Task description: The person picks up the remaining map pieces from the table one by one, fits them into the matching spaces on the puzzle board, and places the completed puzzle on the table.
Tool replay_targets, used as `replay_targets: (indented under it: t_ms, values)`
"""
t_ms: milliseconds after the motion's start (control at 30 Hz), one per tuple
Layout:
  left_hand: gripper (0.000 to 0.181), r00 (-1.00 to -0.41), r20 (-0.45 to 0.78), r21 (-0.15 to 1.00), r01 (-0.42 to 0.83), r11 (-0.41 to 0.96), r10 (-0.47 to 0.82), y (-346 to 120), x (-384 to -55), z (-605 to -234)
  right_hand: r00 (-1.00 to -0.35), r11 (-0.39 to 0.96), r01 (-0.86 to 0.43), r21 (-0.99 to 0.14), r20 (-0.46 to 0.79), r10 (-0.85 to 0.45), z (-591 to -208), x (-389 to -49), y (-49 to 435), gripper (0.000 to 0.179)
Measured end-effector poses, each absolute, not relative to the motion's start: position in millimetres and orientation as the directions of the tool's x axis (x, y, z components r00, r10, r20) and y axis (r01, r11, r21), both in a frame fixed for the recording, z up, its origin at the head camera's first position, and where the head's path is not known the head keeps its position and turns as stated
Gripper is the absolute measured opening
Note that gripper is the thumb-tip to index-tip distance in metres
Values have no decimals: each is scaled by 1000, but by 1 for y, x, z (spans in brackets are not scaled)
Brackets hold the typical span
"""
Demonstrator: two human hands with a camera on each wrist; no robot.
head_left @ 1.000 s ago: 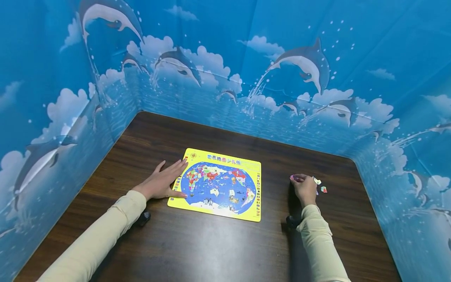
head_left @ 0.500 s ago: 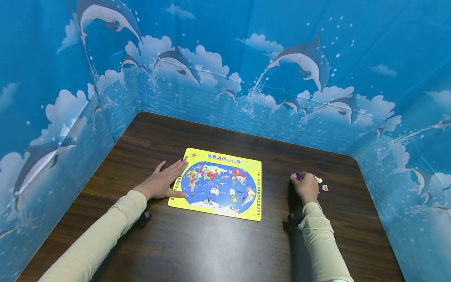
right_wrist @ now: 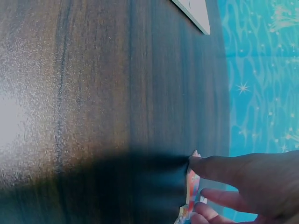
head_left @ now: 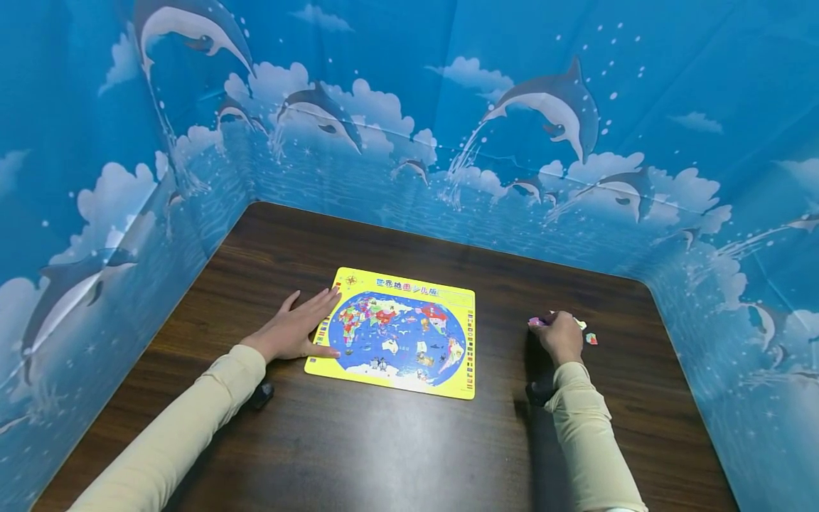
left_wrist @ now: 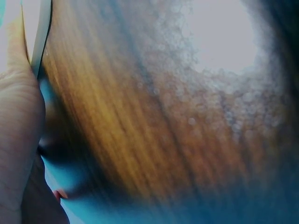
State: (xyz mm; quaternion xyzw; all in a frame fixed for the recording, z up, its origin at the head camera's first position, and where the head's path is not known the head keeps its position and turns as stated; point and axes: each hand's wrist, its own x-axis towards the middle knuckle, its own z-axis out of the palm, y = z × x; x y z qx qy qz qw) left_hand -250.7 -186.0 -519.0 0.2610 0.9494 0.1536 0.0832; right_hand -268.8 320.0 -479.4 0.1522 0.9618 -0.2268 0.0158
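Note:
A yellow-bordered world map puzzle (head_left: 367, 343) lies flat on the table. My left hand (head_left: 294, 328) rests on its left edge with fingers spread straight; in the left wrist view the board's edge (left_wrist: 38, 35) shows beside the hand (left_wrist: 18, 126). To the right of the map, my right hand (head_left: 561, 338) pinches a pink puzzle piece (head_left: 536, 322) low over the table. The right wrist view shows the thumb on one side of that red and blue piece (right_wrist: 192, 184), with fingers on the other. Just past the hand lie a loose piece (head_left: 591, 339) and a pale piece (head_left: 581, 323), partly covered.
A dark wood table (head_left: 390, 455) carries everything. Blue dolphin-print cloth (head_left: 384, 163) stands along its back and sides. A black wrist device (head_left: 540, 392) sits under the right wrist, another black device (head_left: 261, 395) by the left.
My right hand has shifted slightly right and away from me, covering more of the loose pieces, still with the pink piece at its fingertips. The left hand and the map stay in place.

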Motion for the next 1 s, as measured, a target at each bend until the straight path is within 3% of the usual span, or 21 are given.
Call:
replay_targets:
  t_ms: [333,1000]
  values:
    - [115,-850,-64,339,474,813,522,-185,-250,-516,-935,818,352,-454,-145,323,-477,-268,328,29]
    - [115,-847,-83,332,473,816,525,-186,-250,-518,-923,747,360,-558,-98,372,-487,-265,331,30]
